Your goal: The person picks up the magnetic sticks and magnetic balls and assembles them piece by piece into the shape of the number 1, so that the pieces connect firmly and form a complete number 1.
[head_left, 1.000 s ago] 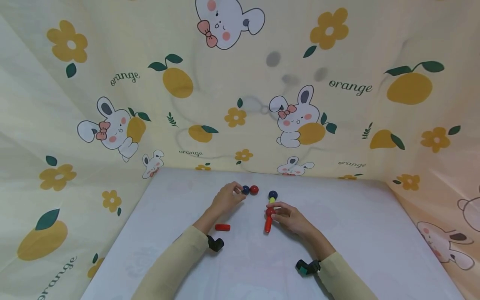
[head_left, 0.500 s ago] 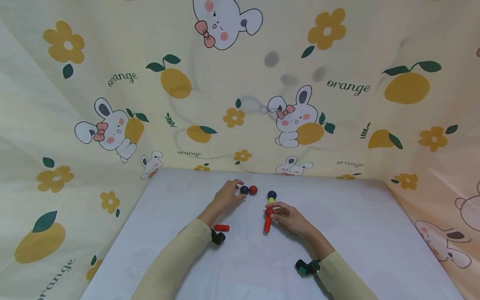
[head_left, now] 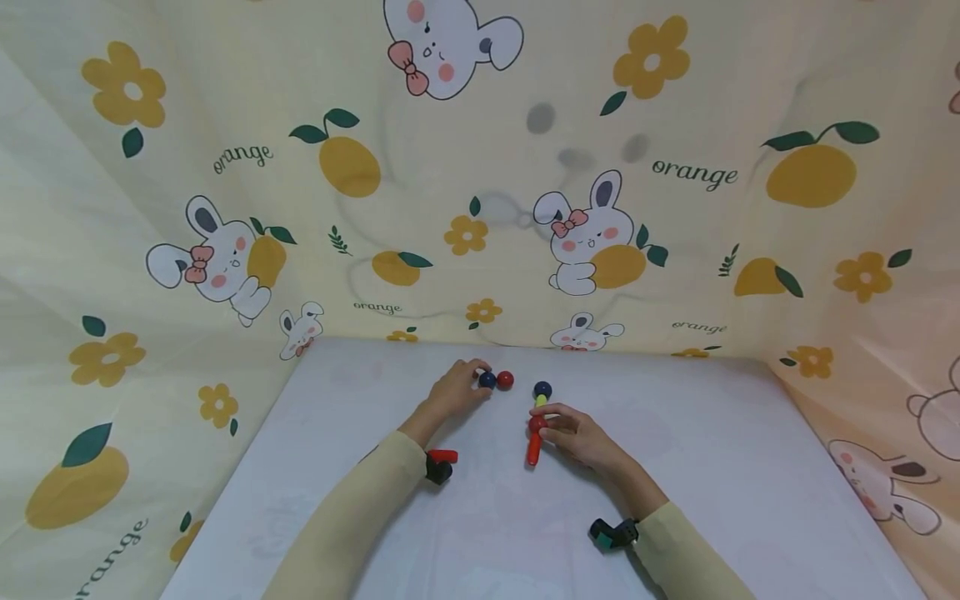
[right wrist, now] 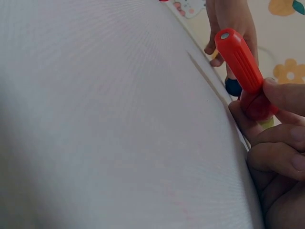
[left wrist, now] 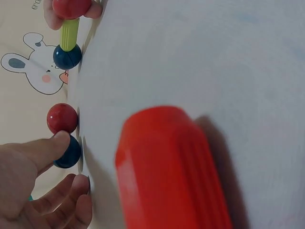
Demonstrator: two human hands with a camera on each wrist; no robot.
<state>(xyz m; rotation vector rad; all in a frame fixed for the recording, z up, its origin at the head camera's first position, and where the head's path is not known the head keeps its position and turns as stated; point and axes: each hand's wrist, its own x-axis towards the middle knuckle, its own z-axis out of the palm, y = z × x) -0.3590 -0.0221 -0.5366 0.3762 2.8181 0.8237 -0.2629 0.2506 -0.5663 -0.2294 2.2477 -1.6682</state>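
In the head view my left hand (head_left: 454, 392) pinches a dark blue ball (head_left: 487, 380) between thumb and fingers. The left wrist view shows the thumb over that blue ball (left wrist: 69, 153). Touching it is a red ball (head_left: 505, 380). My right hand (head_left: 581, 435) grips another red ball (head_left: 537, 423) in a joined piece. From that ball a red ribbed rod (head_left: 533, 450) points toward me, with a metal dot on its end in the right wrist view. A yellow-green rod (left wrist: 69, 34) leads from it to a second blue ball (head_left: 542, 390).
A loose red rod (head_left: 445, 456) lies on the white table (head_left: 510, 533) beside the left wrist, partly covered by the black wrist camera (head_left: 438, 470). A printed curtain (head_left: 420, 200) rises behind the table and along both sides.
My left hand has shifted slightly and its fingers have closed in round the blue ball. The left wrist camera now covers part of the loose red rod. The right hand keeps its grip.
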